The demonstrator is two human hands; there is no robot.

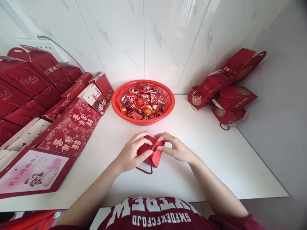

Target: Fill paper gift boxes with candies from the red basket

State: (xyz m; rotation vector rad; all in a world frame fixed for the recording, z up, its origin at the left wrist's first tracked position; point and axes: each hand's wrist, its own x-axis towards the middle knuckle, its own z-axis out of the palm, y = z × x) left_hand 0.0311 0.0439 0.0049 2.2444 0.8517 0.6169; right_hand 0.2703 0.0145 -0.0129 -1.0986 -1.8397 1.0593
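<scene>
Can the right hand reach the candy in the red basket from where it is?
Probably yes. The right hand is pinching the small red box, and the red basket of candy sits just beyond it on the white table, with only bare tabletop between them.

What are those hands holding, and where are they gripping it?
A small red box. The left hand grips its left side and the right hand pinches its top flap.

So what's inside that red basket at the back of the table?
The red basket holds a heap of wrapped candies, mostly red wrappers with one yellow-orange. The top layer hides the lower pieces and the basket floor.
</scene>
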